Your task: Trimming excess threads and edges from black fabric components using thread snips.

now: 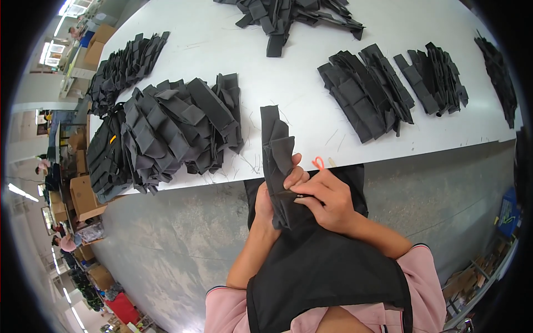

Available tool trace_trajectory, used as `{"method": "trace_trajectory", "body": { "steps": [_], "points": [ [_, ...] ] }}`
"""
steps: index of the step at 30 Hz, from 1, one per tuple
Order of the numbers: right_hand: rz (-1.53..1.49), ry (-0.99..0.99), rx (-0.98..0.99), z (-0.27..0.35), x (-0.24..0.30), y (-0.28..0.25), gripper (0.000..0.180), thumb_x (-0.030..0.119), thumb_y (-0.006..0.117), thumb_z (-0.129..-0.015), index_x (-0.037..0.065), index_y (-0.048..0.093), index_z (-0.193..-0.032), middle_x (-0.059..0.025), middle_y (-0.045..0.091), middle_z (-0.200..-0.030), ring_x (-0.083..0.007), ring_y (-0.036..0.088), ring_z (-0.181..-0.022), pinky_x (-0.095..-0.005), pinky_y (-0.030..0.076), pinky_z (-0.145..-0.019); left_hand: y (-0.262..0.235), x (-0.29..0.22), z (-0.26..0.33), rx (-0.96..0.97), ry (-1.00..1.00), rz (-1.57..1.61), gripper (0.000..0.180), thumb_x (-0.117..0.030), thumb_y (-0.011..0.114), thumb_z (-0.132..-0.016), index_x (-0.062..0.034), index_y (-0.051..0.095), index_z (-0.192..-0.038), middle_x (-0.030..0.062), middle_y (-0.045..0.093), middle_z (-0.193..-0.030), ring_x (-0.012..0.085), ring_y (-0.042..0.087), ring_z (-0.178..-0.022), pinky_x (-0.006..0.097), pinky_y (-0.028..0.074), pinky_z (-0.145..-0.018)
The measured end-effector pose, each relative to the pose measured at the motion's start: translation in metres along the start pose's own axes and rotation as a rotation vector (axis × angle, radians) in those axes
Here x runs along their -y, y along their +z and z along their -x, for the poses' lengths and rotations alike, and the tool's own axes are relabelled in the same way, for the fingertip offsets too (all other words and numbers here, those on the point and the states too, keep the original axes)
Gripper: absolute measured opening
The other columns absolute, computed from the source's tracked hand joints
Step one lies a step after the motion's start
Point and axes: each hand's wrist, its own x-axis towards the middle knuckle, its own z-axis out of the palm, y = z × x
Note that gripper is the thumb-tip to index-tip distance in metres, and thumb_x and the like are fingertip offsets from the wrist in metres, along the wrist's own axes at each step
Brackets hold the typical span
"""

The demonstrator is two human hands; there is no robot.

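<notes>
Strip (270,130): dark grey cloth, matt, creased into flat folds. Pile of strips (166,130): same matt cloth in appearance. Counter (208,47): white, smooth, faint sheen. Apron (333,272): black cloth, matt, lightly wrinkled. Shirt (426,283): pink cloth, soft matt finish. Floor (177,238): grey, concrete-like, scuffed, dull sheen. Box (84,198): brown cardboard, matt.

Shirt (433,288): pink, short-sleeved; left cuff (217,288) and right cuff (421,246) finished with narrow dark edging. Apron (333,272): black, bib type, bordered edges, worn over shirt. Left hand (265,206), right hand (328,201): bare.
</notes>
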Motion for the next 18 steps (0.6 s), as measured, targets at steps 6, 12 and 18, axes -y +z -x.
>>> {"method": "trace_trajectory", "body": {
  "steps": [6,12,18],
  "points": [
    [-0.031,-0.013,0.099,-0.004,0.002,0.0,0.027,-0.001,0.072,-0.064,0.005,0.063,-0.089,-0.0061,0.057,-0.079,-0.0225,0.056,-0.068,-0.0306,0.047,-0.061,0.001,-0.002,-0.001,0.025,-0.003,-0.021,0.035,-0.01,0.039,-0.09,0.0055,0.047,-0.119,0.0025,0.044,-0.07,0.0149,0.042,-0.068,0.025,0.041,-0.067],
    [-0.126,0.169,0.109,-0.009,0.015,-0.013,0.028,0.001,0.069,-0.071,0.003,0.059,-0.098,-0.0089,0.059,-0.082,-0.0196,0.06,-0.074,-0.0309,0.048,-0.07,0.009,-0.002,0.009,-0.316,0.19,-0.537,0.031,-0.021,0.038,-0.096,0.0008,0.048,-0.116,0.0027,0.05,-0.077,0.0127,0.049,-0.076,0.025,0.043,-0.07],
    [-0.427,0.501,0.211,0.0,-0.003,-0.005,0.035,0.007,0.07,-0.076,0.0,0.051,-0.106,-0.0061,0.058,-0.09,-0.0097,0.055,-0.082,-0.0252,0.046,-0.073,0.018,0.0,0.014,-0.188,0.277,-0.626,0.043,-0.036,0.042,-0.096,0.0018,0.045,-0.117,0.0158,0.055,-0.111,0.0256,0.054,-0.102,0.04,0.041,-0.092]
  ]
}}
